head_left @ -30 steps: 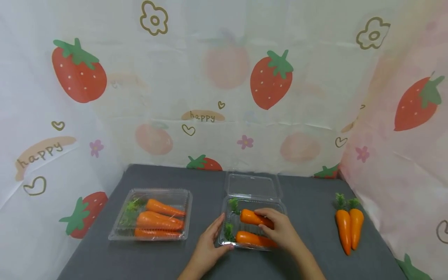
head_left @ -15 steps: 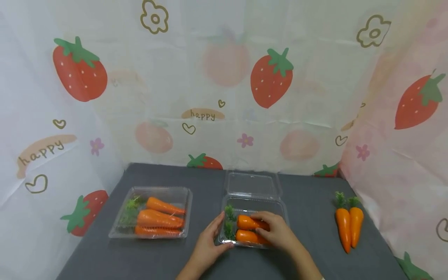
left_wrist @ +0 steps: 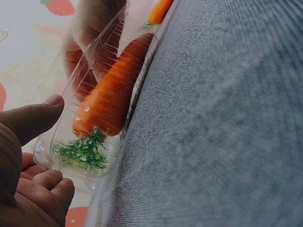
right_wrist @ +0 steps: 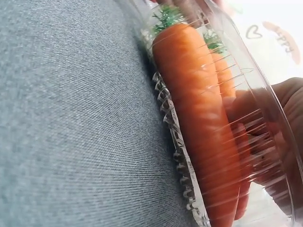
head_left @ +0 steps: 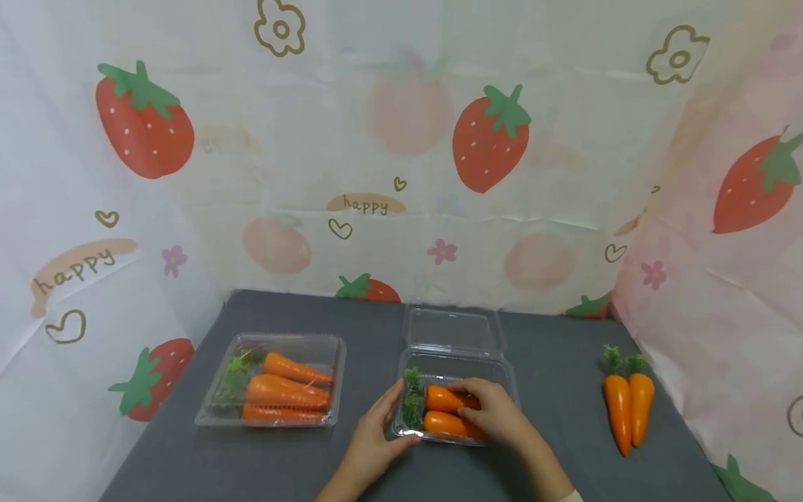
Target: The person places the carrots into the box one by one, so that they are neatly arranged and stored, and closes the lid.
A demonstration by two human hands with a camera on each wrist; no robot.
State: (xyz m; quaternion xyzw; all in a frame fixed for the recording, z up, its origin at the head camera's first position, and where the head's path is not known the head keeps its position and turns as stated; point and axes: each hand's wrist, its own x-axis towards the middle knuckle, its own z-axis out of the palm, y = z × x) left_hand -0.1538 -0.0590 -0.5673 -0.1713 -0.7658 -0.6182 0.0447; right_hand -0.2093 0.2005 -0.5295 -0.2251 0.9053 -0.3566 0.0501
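Observation:
A clear plastic clamshell box (head_left: 454,360) stands with its lid folded back in the middle of the table. Two orange carrots with green tops lie side by side in it, leaves to the left. My left hand (head_left: 372,440) holds the box at its near left corner; in the left wrist view the thumb (left_wrist: 40,116) lies along the rim and the other fingers curl at the end. Reaching into the box, my right hand (head_left: 495,413) grips the far carrot (head_left: 441,397) from above. The near carrot (head_left: 444,423) lies beside it, its tip hidden by that hand.
To the left sits a closed clear box (head_left: 213,411) with several carrots inside. Two more carrots (head_left: 617,411) lie together near the right edge of the grey tabletop (head_left: 552,362). A strawberry-printed curtain (head_left: 376,153) encloses the back and both sides.
The far carrot has come toward me and left, and now lies beside the near one. My right hand has moved with it, slightly left. The left hand stays at the box corner.

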